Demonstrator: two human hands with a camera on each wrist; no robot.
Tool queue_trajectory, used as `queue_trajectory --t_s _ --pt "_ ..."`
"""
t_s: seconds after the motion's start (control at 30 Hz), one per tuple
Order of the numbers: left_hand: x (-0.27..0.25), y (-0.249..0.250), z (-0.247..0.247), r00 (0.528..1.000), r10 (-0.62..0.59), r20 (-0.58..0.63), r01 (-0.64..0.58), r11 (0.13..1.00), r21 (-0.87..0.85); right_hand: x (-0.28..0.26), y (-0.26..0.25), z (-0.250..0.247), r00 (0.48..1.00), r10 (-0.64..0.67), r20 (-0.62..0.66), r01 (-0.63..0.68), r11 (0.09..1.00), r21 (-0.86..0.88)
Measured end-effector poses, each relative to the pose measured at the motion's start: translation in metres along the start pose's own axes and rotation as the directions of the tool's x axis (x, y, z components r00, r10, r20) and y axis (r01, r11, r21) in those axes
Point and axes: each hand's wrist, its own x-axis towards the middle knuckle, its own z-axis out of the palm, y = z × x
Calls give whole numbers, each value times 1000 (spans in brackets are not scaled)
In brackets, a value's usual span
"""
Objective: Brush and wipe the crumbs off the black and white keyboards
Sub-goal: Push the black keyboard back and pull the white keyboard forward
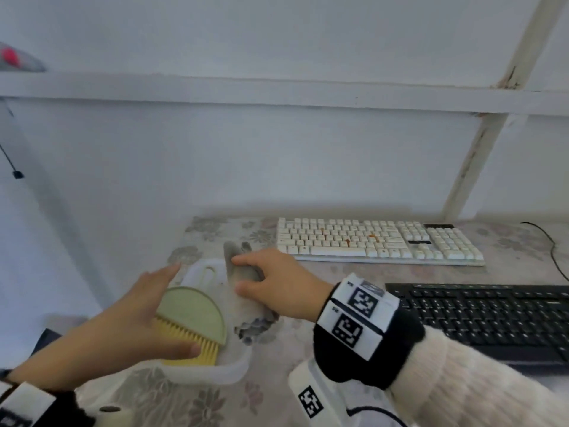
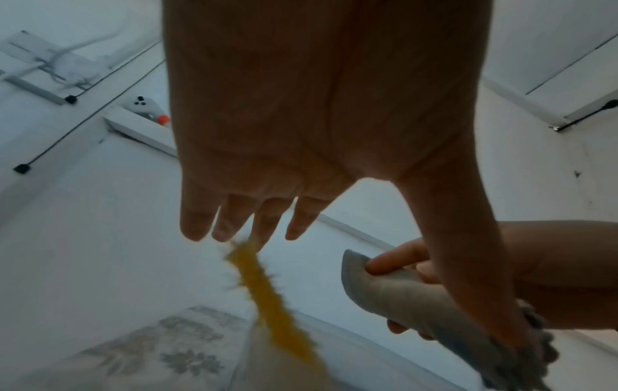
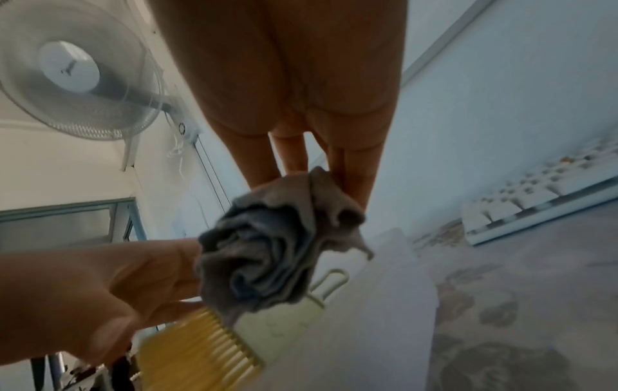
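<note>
While right hand (image 1: 278,280) grips cloth (image 1: 246,272) — left hand (image 1: 135,318) spread over brush (image 1: 192,315) at table edge.

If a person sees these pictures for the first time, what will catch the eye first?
Most striking are the two hands meeting over a white tray at the table's left: the left hand reaches for a green brush with yellow bristles, and the right hand grips a grey cloth. Next, orange crumbs on the white keyboard by the wall, behind the black keyboard.

brush (image 1: 192,312): matt plastic | cloth (image 3: 274,248): soft grey fabric
</note>
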Motion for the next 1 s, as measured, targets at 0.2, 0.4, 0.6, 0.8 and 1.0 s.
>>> queue_trajectory --t_s 0.2,0.4,0.6,0.8,1.0 --pt "1 -33 0 993 -98 71 108 983 -147 22 -10 25 997 54 53 -46 990 -134" --pt "9 -46 4 988 -110 108 129 972 -194 27 -7 41 985 148 90 -98 905 -415" --pt "11 -46 4 984 -126 127 148 972 -184 22 -5 47 986 141 91 -66 825 -561" --pt "10 -42 2 985 -127 119 146 974 -170 19 1 54 994 89 61 -28 760 -650" --pt "7 -16 -1 988 -26 -151 5 991 -136 6 3 32 988 80 130 8 826 -564"
